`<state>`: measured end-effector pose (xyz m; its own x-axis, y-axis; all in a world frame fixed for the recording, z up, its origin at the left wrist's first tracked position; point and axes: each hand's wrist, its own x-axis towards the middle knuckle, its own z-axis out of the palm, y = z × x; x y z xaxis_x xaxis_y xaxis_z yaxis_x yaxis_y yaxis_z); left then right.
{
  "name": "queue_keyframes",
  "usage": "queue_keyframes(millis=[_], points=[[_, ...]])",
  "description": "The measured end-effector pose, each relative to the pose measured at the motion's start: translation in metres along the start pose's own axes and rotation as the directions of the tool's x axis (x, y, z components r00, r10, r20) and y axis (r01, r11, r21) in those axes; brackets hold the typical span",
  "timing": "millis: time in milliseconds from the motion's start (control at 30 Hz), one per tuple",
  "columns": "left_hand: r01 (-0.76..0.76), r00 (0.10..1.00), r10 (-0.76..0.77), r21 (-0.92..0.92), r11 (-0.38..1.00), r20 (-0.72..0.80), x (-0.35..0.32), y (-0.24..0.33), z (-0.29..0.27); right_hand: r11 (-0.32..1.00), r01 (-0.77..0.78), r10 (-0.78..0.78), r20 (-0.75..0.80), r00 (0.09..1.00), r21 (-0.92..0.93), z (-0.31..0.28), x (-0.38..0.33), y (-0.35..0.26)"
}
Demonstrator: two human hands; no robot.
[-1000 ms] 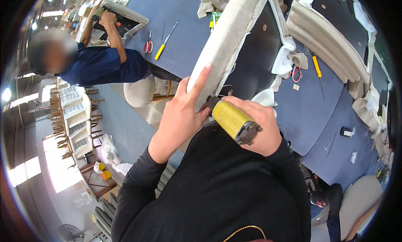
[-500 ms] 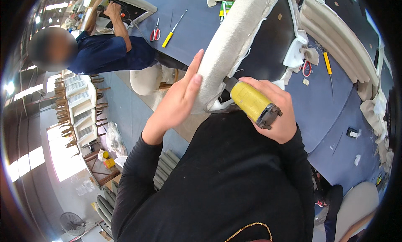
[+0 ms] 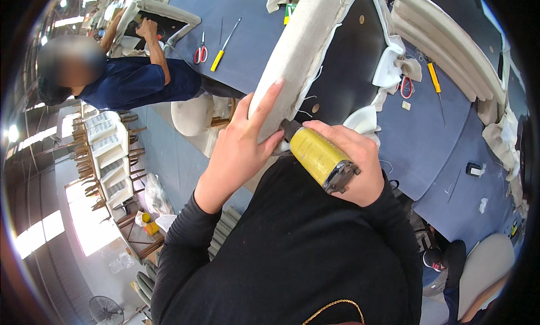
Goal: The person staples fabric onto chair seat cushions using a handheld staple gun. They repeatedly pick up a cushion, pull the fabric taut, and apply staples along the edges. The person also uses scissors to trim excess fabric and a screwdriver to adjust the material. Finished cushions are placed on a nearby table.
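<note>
A beige fabric-covered chair panel (image 3: 301, 55) with a dark backing (image 3: 346, 72) stands tilted in front of me, its near corner close to my body. My left hand (image 3: 239, 142) lies against the outer side of its padded border, forefinger stretched along the fabric and thumb spread toward the corner. Wrapped round a yellow pneumatic staple gun (image 3: 320, 156) is my right hand (image 3: 363, 162). The gun's dark nose meets the inner edge of the border near that corner, close to my left thumb. Loose threads hang along the fabric edge. The nose tip itself is hidden.
On the blue-grey table lie red-handled scissors (image 3: 201, 55), a yellow-handled screwdriver (image 3: 218, 59), another yellow-handled tool (image 3: 433, 77) and red scissors (image 3: 406, 87). More beige panels (image 3: 450, 43) lean at the right. At the left, a co-worker (image 3: 135, 80) handles another panel.
The staple gun and my right hand have moved left and a little nearer me. My left hand's fingers have spread, its thumb now lower by the corner. The panel has shifted left.
</note>
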<state>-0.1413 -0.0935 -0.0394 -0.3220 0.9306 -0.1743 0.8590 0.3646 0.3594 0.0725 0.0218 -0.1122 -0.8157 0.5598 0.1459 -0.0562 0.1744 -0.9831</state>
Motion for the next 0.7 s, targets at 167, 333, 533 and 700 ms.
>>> queue_keyframes(millis=[167,333,533,700], points=[[-0.004,1.0,0.004,0.003,1.0,-0.009,-0.002,0.001,0.0,1.0,-0.001,0.001,-0.001,1.0,-0.023,0.004,-0.001,-0.003],[-0.059,0.997,0.059,0.005,0.998,-0.056,0.0,-0.002,0.003,0.996,-0.05,0.052,0.035,0.998,-0.068,0.005,0.0,-0.003],[-0.016,1.0,0.016,-0.018,1.0,-0.02,-0.001,-0.001,0.0,1.0,0.017,-0.017,0.021,1.0,-0.02,0.011,-0.003,-0.001],[-0.041,0.999,0.039,-0.049,0.998,-0.025,-0.001,-0.002,0.0,0.998,-0.043,0.046,0.056,0.997,-0.045,0.012,-0.005,0.0]])
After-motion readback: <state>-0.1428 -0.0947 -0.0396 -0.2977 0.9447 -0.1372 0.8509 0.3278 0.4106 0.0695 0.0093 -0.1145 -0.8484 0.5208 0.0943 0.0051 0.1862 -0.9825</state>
